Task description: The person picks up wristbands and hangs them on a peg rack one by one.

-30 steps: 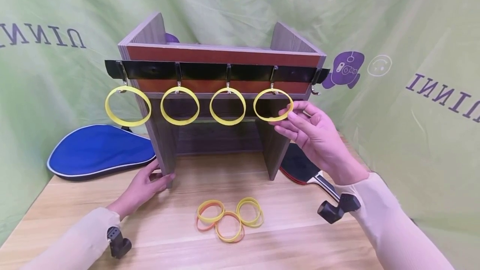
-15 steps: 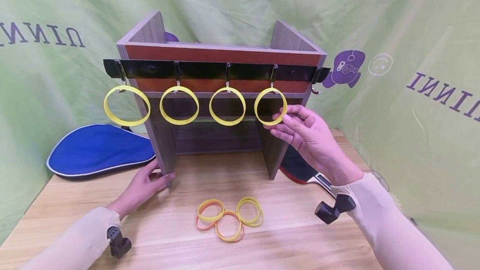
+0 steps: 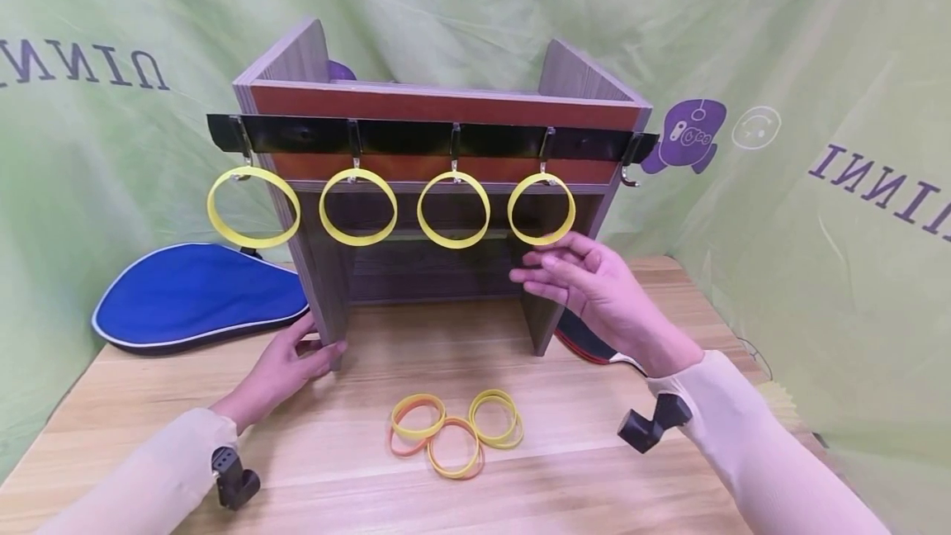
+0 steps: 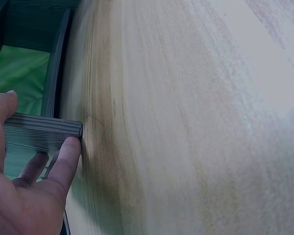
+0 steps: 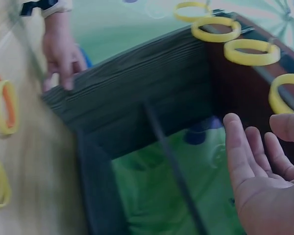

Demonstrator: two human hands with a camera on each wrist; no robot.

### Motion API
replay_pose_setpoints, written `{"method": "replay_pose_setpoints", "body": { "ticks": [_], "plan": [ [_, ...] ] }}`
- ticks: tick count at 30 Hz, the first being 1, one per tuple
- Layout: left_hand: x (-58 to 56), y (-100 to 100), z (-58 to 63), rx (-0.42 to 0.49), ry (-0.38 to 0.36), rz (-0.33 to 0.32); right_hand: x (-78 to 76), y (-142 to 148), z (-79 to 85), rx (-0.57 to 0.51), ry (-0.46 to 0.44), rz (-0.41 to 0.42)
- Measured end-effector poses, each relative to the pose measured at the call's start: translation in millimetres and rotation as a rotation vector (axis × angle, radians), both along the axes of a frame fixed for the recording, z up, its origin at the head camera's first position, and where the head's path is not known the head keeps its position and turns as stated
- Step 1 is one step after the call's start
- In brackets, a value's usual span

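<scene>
A grey wooden shelf (image 3: 319,287) stands on the table, with a black hook rail (image 3: 404,139) along its red front strip. Yellow rings hang from the rail, the rightmost ring (image 3: 541,242) among them; the hook (image 3: 629,178) at the right end is bare. My right hand (image 3: 594,287) is just under that rightmost ring, and its relaxed fingers (image 5: 235,142) hold nothing. Low on the left, my left hand (image 3: 286,366) grips the front edge of the shelf's left side panel (image 4: 44,129), thumb on one side and fingers on the other.
Several yellow and orange rings (image 3: 453,475) lie overlapping on the table (image 3: 357,510) in front of the shelf. At the left is a blue paddle case (image 3: 201,295). A table tennis paddle (image 3: 583,341) lies partly hidden behind my right hand. Green cloth (image 3: 817,271) surrounds the table.
My right hand has let go of the rightmost yellow ring and moved down and slightly left. The ring now hangs freely from its hook. My left hand has stayed put.
</scene>
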State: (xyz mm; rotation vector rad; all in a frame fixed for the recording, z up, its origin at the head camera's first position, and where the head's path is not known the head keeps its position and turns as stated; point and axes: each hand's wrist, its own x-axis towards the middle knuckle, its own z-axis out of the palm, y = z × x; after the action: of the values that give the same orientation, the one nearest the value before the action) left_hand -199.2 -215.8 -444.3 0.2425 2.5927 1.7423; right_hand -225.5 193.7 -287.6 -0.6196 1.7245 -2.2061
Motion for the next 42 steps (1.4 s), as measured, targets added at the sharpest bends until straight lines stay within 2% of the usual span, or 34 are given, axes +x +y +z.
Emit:
{"method": "replay_pose_setpoints", "body": {
  "ticks": [6, 12, 16, 19, 27, 36, 42],
  "plan": [
    [-0.4, 0.2, 0.1, 0.003, 0.003, 0.004, -1.3, -17.1, -35.4, 0.214, -0.088, 0.013],
    [0.2, 0.4, -0.3, 0.004, 0.007, 0.005, -2.4, -36.4, -78.6, 0.469, -0.08, 0.126],
    [1.0, 0.8, 0.1, 0.008, 0.007, 0.005, -4.1, -51.9, -100.9, 0.562, -0.078, 0.192],
    [1.6, 1.2, 0.3, 0.015, 0.004, 0.007, -5.8, -62.9, -111.8, 0.608, -0.071, 0.223],
    [1.2, 1.1, -0.3, 0.019, -0.003, 0.014, -6.2, -85.8, -123.7, 0.709, -0.061, 0.302],
    [1.4, 2.5, 1.6, 0.015, -0.002, 0.015, 0.3, -98.9, -129.8, 0.803, 0.018, 0.297],
    [1.4, 2.3, 1.5, 0.018, -0.006, 0.017, 2.0, -98.8, -130.7, 0.814, -0.001, 0.327]
  ]
}}
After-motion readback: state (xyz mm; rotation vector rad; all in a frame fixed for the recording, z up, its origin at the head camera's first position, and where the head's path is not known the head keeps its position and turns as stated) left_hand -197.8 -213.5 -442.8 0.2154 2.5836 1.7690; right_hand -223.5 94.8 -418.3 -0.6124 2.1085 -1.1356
